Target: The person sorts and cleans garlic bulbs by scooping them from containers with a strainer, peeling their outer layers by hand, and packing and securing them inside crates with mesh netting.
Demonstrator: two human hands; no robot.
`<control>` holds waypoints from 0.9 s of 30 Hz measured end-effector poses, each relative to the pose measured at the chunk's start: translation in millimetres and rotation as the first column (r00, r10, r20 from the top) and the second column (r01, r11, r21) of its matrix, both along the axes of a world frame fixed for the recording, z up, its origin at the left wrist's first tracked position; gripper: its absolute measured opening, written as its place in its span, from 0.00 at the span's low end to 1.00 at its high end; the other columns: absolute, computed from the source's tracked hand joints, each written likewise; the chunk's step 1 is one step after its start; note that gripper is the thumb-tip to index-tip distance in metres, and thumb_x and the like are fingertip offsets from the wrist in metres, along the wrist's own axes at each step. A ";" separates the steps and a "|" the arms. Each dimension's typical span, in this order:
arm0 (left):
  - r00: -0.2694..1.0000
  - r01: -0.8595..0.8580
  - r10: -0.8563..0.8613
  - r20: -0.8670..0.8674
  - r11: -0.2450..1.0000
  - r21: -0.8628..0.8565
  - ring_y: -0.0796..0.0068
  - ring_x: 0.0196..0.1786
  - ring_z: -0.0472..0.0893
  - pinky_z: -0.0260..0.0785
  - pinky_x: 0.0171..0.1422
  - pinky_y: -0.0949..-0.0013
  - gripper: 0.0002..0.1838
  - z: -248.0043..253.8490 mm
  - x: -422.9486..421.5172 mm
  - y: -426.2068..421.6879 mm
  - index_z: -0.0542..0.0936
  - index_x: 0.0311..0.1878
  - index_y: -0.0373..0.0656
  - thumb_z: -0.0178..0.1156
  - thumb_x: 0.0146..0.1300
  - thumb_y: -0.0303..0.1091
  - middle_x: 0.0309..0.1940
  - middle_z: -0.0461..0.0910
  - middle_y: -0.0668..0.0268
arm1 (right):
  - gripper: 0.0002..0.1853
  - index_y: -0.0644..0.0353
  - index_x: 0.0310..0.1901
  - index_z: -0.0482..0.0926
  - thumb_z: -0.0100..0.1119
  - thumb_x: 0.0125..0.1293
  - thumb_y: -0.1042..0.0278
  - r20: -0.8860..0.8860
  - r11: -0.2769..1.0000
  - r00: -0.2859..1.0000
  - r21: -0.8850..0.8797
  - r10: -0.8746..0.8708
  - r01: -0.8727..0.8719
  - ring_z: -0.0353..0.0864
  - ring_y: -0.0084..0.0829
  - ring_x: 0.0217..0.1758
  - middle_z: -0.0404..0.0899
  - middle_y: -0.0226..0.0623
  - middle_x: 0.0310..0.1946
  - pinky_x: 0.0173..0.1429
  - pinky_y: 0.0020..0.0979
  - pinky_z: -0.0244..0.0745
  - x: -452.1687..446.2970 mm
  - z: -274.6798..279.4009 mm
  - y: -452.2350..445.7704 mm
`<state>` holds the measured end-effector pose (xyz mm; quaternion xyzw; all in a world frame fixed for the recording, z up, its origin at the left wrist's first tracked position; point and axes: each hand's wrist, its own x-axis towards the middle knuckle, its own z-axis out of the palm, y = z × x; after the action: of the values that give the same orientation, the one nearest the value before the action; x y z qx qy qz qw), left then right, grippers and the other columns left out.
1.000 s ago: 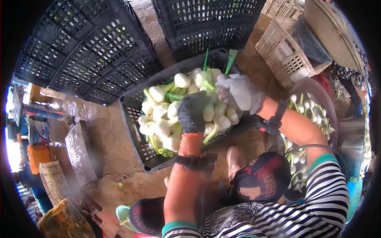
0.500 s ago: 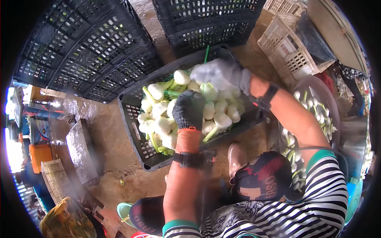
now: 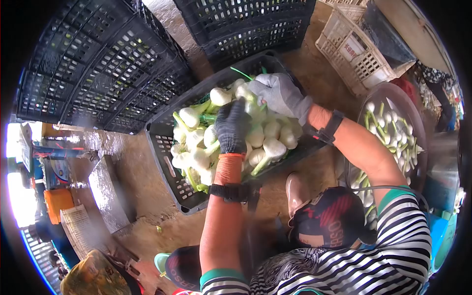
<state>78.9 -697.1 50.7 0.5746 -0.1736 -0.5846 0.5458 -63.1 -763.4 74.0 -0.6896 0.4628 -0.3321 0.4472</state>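
A black plastic crate [image 3: 169, 169] in front of me holds white garlic bulbs [image 3: 194, 158] with short green stems. Green netting [image 3: 208, 118] shows among the bulbs near the middle. My left hand [image 3: 232, 129], in a dark knit glove, is closed down over the netting and bulbs; its fingertips are partly hidden. To its right, my right hand [image 3: 278, 94], in a grey glove, has its fingers curled at the top of the heap. A thin green strand [image 3: 241, 73] sticks out from those fingers toward the upper left.
Tall black crates [image 3: 105, 66] stand beyond the crate, with another black crate [image 3: 250, 29] beside them. Pale crates [image 3: 355, 54] are at the upper right. A wide basin [image 3: 418, 118] of stemmed garlic stands on my right. A person's patterned headwear [image 3: 96, 275] shows at lower left.
My right hand has slowed from a blur and come slightly lower. The green strand, upright before, now slants left. My left hand has shifted slightly, its fingers reaching farther up.
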 end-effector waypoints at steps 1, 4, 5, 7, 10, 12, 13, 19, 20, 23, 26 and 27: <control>0.968 0.075 -0.073 0.238 0.997 -0.002 0.77 0.24 0.73 0.64 0.24 0.76 0.12 5.9 -3.6 -0.6 0.76 0.42 0.40 0.61 0.56 0.32 0.24 0.75 0.68 | 0.12 0.64 0.33 0.78 0.54 0.63 0.63 -0.026 0.997 1.000 -0.072 0.013 -0.015 0.76 0.39 0.27 0.78 0.44 0.26 0.35 0.31 0.71 3.0 10.8 6.1; 0.813 0.393 -0.295 0.502 0.914 -0.099 0.83 0.26 0.73 0.66 0.28 0.77 0.12 -0.5 7.1 1.7 0.79 0.42 0.39 0.64 0.55 0.30 0.25 0.77 0.69 | 0.09 0.64 0.33 0.77 0.57 0.61 0.66 0.065 0.960 0.997 -0.277 0.048 -0.028 0.77 0.40 0.28 0.78 0.44 0.25 0.35 0.32 0.71 13.7 8.2 10.9; 0.752 0.475 -0.312 0.581 0.867 -0.150 0.83 0.27 0.73 0.67 0.30 0.77 0.11 -9.7 12.4 1.7 0.79 0.41 0.39 0.64 0.55 0.31 0.25 0.77 0.70 | 0.08 0.64 0.33 0.77 0.58 0.61 0.67 0.119 0.939 0.991 -0.342 0.068 -0.023 0.77 0.41 0.29 0.78 0.45 0.25 0.35 0.33 0.70 16.0 0.2 9.8; 0.630 0.617 -0.286 0.722 0.749 -0.241 0.84 0.28 0.73 0.69 0.33 0.77 0.08 -23.3 22.1 2.0 0.80 0.38 0.39 0.63 0.56 0.31 0.26 0.78 0.71 | 0.05 0.63 0.36 0.78 0.57 0.61 0.71 0.150 0.985 0.985 -0.161 0.082 -0.057 0.77 0.31 0.26 0.78 0.37 0.24 0.32 0.28 0.70 17.0 11.4 10.3; 0.476 0.705 -0.141 0.868 0.651 -0.281 0.79 0.30 0.77 0.71 0.35 0.74 0.10 -18.6 25.2 4.2 0.80 0.40 0.40 0.63 0.53 0.28 0.29 0.79 0.68 | 0.07 0.61 0.40 0.78 0.54 0.62 0.73 0.297 0.960 0.955 0.260 0.024 -0.105 0.77 0.23 0.26 0.79 0.31 0.26 0.29 0.23 0.70 14.0 13.4 4.1; 0.155 0.758 0.094 0.983 0.627 -0.179 0.73 0.31 0.79 0.73 0.37 0.72 0.12 -5.4 26.3 6.3 0.80 0.41 0.41 0.63 0.50 0.25 0.32 0.80 0.64 | 0.09 0.60 0.43 0.78 0.51 0.62 0.74 0.412 0.873 0.910 0.462 -0.052 -0.159 0.76 0.19 0.26 0.79 0.30 0.28 0.28 0.20 0.70 4.6 20.6 0.1; 0.243 0.715 0.034 0.970 0.669 -0.202 0.71 0.32 0.80 0.73 0.37 0.71 0.13 -8.0 28.5 8.7 0.80 0.41 0.41 0.63 0.49 0.23 0.34 0.80 0.62 | 0.12 0.61 0.46 0.76 0.48 0.62 0.72 0.294 0.881 0.950 0.470 -0.101 -0.052 0.77 0.20 0.28 0.79 0.32 0.31 0.28 0.21 0.71 -1.0 38.0 1.8; 0.237 0.688 0.060 0.970 0.694 -0.211 0.70 0.31 0.80 0.73 0.36 0.70 0.17 -13.5 30.1 4.2 0.81 0.41 0.41 0.60 0.46 0.18 0.33 0.79 0.59 | 0.17 0.65 0.49 0.75 0.46 0.68 0.60 0.285 0.898 0.950 0.440 -0.125 -0.014 0.76 0.18 0.34 0.79 0.32 0.38 0.28 0.16 0.69 -29.4 54.6 2.1; 0.259 0.705 -0.069 0.963 0.696 -0.140 0.73 0.26 0.77 0.71 0.31 0.73 0.17 -13.3 29.3 1.6 0.81 0.42 0.40 0.59 0.45 0.16 0.31 0.79 0.60 | 0.16 0.66 0.48 0.75 0.48 0.66 0.63 0.230 0.916 0.970 0.401 -0.084 -0.015 0.76 0.18 0.35 0.79 0.31 0.38 0.29 0.17 0.70 -22.6 56.1 -3.0; 0.866 0.476 -0.449 0.222 0.875 -0.090 0.76 0.21 0.74 0.67 0.27 0.75 0.12 -3.6 25.1 0.7 0.81 0.39 0.37 0.58 0.49 0.20 0.24 0.77 0.62 | 0.14 0.65 0.46 0.77 0.53 0.65 0.65 0.641 0.839 0.712 0.193 0.286 -0.510 0.77 0.23 0.35 0.80 0.33 0.36 0.37 0.26 0.75 1.9 17.6 -42.1; 0.533 0.731 -0.235 0.813 0.612 -0.302 0.80 0.19 0.71 0.64 0.24 0.75 0.07 -32.7 37.5 -2.2 0.80 0.33 0.35 0.55 0.56 0.27 0.17 0.72 0.68 | 0.14 0.62 0.46 0.77 0.56 0.64 0.61 0.097 0.931 0.940 0.136 0.328 -0.339 0.75 0.22 0.32 0.79 0.29 0.31 0.36 0.26 0.73 51.0 17.6 -51.0; 0.591 0.687 -0.271 0.760 0.662 -0.299 0.80 0.20 0.72 0.65 0.25 0.75 0.06 -27.7 35.3 0.0 0.80 0.33 0.35 0.56 0.56 0.27 0.19 0.73 0.68 | 0.15 0.62 0.46 0.77 0.56 0.64 0.61 0.092 0.922 0.938 0.174 0.335 -0.347 0.74 0.21 0.31 0.79 0.28 0.30 0.36 0.24 0.72 53.0 23.9 -47.6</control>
<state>114.2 -697.1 22.9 0.4773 -0.6748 -0.3938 0.4021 -10.2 -810.9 98.0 -0.7040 0.3512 -0.2247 0.5750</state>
